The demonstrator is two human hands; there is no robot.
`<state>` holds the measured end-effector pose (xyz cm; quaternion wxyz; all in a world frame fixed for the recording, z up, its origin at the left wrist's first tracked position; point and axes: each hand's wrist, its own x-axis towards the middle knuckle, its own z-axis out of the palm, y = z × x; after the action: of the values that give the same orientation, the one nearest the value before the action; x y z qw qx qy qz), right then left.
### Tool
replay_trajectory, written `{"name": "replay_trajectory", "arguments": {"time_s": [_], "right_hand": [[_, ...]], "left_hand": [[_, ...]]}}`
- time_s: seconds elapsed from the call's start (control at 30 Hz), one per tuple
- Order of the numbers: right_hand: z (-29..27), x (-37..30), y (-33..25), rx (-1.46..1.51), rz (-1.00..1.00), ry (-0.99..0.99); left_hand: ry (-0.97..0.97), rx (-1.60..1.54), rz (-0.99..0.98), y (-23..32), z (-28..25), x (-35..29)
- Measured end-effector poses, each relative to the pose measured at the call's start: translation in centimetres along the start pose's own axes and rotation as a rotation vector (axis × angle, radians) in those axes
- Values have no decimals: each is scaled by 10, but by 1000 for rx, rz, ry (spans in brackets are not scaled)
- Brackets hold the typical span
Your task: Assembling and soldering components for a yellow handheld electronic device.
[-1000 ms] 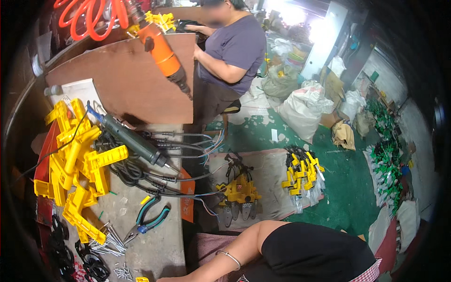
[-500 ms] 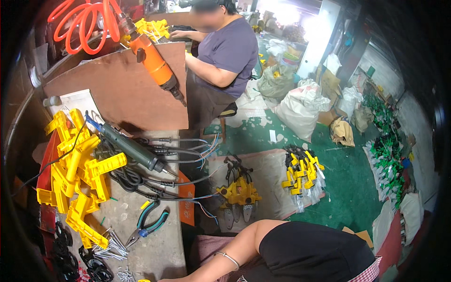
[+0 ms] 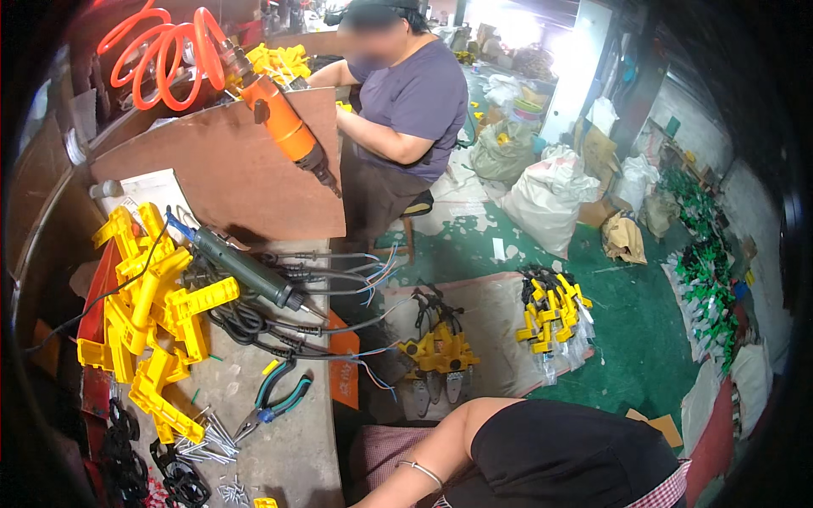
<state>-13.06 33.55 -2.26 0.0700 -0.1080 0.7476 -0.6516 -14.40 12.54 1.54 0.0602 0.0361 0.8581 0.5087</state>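
Observation:
Both of my hands lie outside the picture. My bare right forearm [image 3: 412, 476], with a bracelet at it, runs down past the lower edge beside the bench [image 3: 292, 440]. Just left of it, the lower edge cuts off a small yellow piece [image 3: 265, 503]. Pliers [image 3: 275, 398] with black and teal handles lie open-jawed on the bench, near loose screws [image 3: 212, 440]. Yellow plastic housings [image 3: 140, 313] are heaped at the left. A dark green electric screwdriver [image 3: 246, 267] rests over black power cords [image 3: 254, 330] with bared wire ends.
An orange power tool [image 3: 284, 123] hangs from a coiled red hose [image 3: 169, 63] before a brown partition [image 3: 220, 169]. A co-worker [image 3: 406, 102] sits beyond it. Yellow tools [image 3: 555, 313] lie on floor sheeting, with white sacks [image 3: 550, 199] farther back. Black plastic parts [image 3: 178, 474] lie at the near left.
The bench and surroundings have shifted slightly right and down in view. My right forearm reaches less far left, and more of the small yellow piece shows. The co-worker's arms have moved.

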Motion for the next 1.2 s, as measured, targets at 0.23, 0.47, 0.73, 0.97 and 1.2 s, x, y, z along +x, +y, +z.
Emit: {"name": "replay_trajectory", "arguments": {"time_s": [0.23,0.47,0.73,0.97,1.2], "right_hand": [[25,-1,8,-32,-54,-9],[11,-3,0,-53,88,-281],[-28,-14,-12,-549,-424,-49],[-27,-2,-17,-659,-551,-125],[-29,8,-17,-721,-544,-69]], "left_hand": [[64,411,156,-1,4,-2],[124,610,392,38,17,-14],[32,550,333,24,15,-66],[107,445,327,16,19,-69],[170,518,359,19,20,-61]]}}
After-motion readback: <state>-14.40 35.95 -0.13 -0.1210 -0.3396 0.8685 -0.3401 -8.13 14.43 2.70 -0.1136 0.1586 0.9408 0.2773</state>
